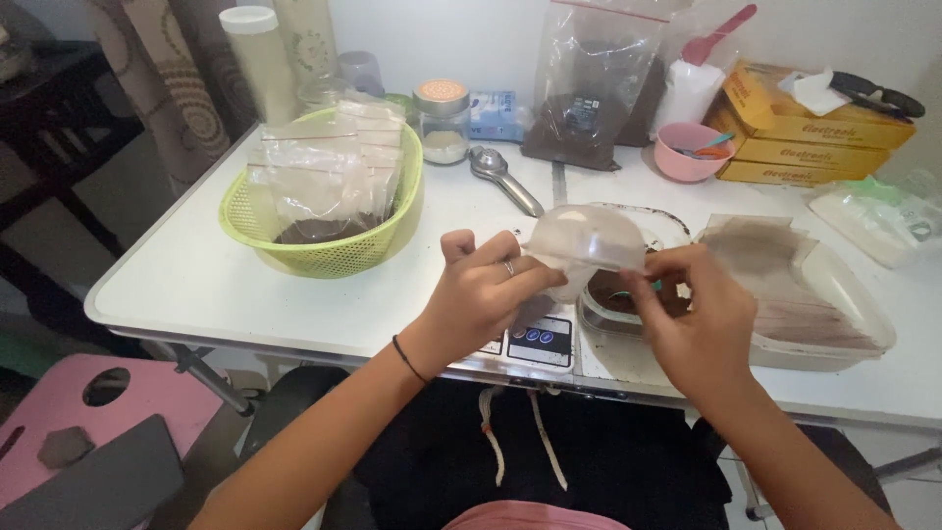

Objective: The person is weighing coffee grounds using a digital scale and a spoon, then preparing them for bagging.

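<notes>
Pink stool [69,412]: lower left of frame, on the floor, one round hole in its top and a dark flat pad lying on it
Green basket [247,228]: left of centre on the white table [177,285], packed with small clear zip bags [324,177] standing upright, dark powder in their bottoms
Tall canister [257,59]: upper left, behind the basket, cream-coloured with a white lid
Glass jar [443,120]: upper centre, orange patterned lid, pale powder inside
Metal scoop [500,177]: just right of the basket, lying flat, handle towards frame centre
Left hand [486,290]: centre of frame, ring on one finger, black band at the wrist; fingers curled together and pinched on the left edge of the clear pouch
Clear pouch [587,238]: centre, held off the table between both hands, above the scale and the tub
Digital scale [535,339]: lower centre, at the near table edge, partly hidden under the left hand
Tub of dark powder [610,294]: just below the pouch, mostly hidden by the hands
Right hand [692,304]: right of centre; fingers together, gripping the pouch's right edge
Large bag of dark powder [589,88]: upper centre, leaning on the wall
Pink bowl [692,152]: upper right
Clear tray [844,294]: right, holding a stack of empty flat bags [775,265]
Yellow boxes [805,137]: upper right, stacked
</notes>
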